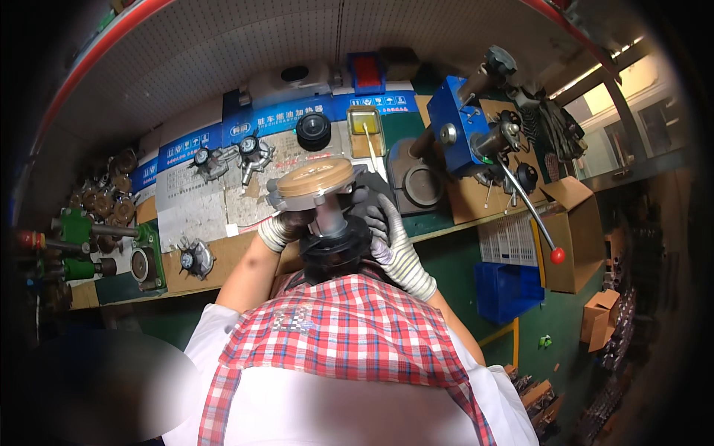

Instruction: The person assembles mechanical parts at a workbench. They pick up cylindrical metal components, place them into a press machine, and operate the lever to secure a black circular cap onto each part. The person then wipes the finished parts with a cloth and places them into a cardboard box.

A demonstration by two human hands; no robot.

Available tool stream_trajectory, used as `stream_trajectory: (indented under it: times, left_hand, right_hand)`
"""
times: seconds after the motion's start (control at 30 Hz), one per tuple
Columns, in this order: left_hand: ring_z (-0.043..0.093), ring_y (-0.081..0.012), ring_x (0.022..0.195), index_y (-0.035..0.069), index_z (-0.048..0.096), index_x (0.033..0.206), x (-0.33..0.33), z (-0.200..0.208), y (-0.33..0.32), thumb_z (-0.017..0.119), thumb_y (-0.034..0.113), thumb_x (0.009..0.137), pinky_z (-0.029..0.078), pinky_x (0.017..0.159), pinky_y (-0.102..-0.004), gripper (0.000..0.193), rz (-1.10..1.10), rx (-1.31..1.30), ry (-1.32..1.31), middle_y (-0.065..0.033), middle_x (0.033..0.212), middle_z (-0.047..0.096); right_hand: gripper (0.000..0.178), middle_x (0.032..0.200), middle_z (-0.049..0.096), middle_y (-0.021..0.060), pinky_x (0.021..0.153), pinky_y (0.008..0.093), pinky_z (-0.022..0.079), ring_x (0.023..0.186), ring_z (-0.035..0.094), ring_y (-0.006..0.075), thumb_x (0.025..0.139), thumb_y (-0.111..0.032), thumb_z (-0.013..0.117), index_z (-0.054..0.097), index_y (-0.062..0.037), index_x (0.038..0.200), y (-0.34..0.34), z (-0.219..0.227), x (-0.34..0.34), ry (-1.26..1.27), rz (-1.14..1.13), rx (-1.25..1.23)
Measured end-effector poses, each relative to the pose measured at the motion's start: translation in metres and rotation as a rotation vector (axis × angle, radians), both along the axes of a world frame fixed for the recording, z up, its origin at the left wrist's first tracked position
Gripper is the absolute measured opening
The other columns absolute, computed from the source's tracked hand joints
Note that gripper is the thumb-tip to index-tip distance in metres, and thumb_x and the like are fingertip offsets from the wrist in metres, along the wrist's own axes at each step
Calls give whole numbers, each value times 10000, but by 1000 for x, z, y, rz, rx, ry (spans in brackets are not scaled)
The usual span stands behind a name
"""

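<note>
In front of my apron I have a motor assembly (327, 215) with a tan round disc (316, 177) on a metal flange, a silvery cylinder below it and a black finned round part (335, 249) at the bottom. My left hand (296, 221), in a dark-palmed glove with a white cuff, grips its left side under the flange; most of those fingers are hidden. On the other side my right hand (383, 232), gloved with a striped cuff, curls its grey fingers against the black part. The assembly is tilted slightly.
A blue lever press (454, 123) with a red-knobbed handle (558, 256) rises at right. Across the bench stand a black round part (314, 132), a yellow-filled tray (364, 121) and several metal housings (255, 151). At left sits a green fixture (146, 256); cardboard boxes (573, 245) stand right.
</note>
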State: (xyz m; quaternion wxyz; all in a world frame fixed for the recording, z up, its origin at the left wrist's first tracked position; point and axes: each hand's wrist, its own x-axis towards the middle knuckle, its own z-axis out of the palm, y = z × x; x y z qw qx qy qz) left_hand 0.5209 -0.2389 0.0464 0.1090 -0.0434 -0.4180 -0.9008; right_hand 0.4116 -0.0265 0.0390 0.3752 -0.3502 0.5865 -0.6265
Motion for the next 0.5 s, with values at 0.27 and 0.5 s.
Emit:
stream_trajectory:
  times: [0.27, 0.5]
  left_hand:
    - [502, -233, 1241, 22, 314, 1432, -2, 16, 10, 724, 464, 804, 395, 1077, -391, 870, 101, -16, -152, -152, 1389, 469]
    - [503, -219, 1228, 12, 351, 1411, -10, -16, 8, 704, 414, 824, 400, 1063, -362, 794, 299, -335, -174, -133, 1375, 485]
  right_hand:
    - [879, 1340, 431, 187, 1023, 387, 412, 1207, 485, 264, 834, -459, 700, 249, -54, 1471, 20, 20, -24, 85, -23, 40]
    - [905, 1336, 458, 186, 1025, 407, 414, 1209, 507, 292, 793, -485, 725, 288, -57, 1460, 29, 32, -34, 207, 63, 36]
